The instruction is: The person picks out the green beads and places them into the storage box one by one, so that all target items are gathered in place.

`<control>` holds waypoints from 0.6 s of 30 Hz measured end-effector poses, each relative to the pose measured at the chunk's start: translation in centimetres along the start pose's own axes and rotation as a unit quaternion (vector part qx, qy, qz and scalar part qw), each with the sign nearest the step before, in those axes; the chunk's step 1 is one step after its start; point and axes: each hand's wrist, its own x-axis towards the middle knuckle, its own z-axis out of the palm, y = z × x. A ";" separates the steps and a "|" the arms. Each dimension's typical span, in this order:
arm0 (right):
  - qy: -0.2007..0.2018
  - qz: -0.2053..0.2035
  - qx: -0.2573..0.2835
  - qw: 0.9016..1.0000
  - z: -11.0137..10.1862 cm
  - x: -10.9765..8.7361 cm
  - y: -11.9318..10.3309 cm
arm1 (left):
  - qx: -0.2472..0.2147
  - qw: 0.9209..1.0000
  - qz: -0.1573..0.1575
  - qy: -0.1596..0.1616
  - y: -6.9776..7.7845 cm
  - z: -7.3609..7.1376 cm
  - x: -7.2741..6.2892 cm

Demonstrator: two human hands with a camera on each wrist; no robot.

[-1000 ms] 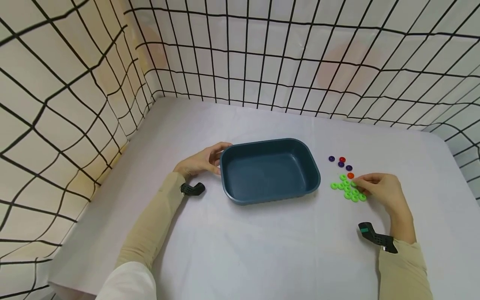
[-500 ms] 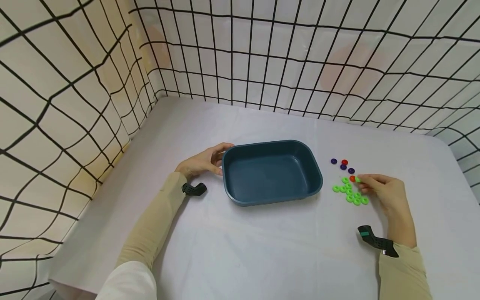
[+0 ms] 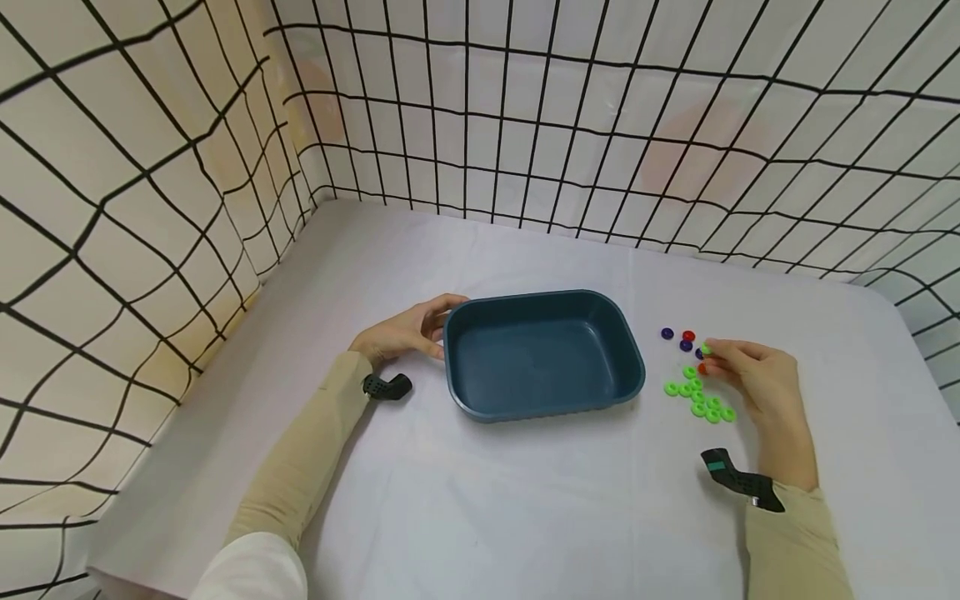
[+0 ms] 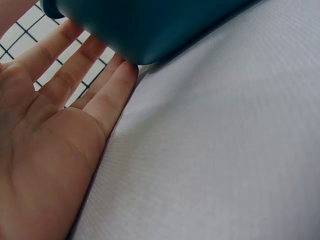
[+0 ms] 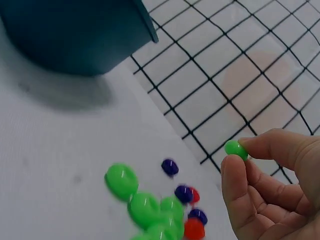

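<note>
A dark blue rectangular tub (image 3: 543,412) stands on the white cloth. At its left end my left hand (image 3: 401,333) rests against the wall. Its fingers (image 4: 107,97) look mostly straight in the left wrist view, their tips touching the tub. My right hand (image 3: 761,383) pinches a small glossy green ring (image 5: 236,149) between thumb and index finger, lifted above the cloth. Below it lie several green rings (image 3: 699,409) in a loose cluster. Dark purple ones (image 3: 667,333) and a red ring (image 3: 688,336) lie just behind; an orange-red ring (image 5: 194,228) is partly hidden by the hand.
A black wire grid (image 3: 525,125) rises along the back and left of the table. White cloth (image 3: 525,508) covers the tabletop. A black camera (image 3: 388,387) sits at the left wrist, another black camera (image 3: 738,479) at the right.
My right hand has picked the green ring out of the cluster and carried it up and slightly away, towards the purple rings. My left hand and the tub keep their places.
</note>
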 end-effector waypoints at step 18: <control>-0.079 -0.081 -0.134 0.984 9.9 1.4 -4.2 | 0.004 1.000 0.004 0.007 0.2 0.3 0.0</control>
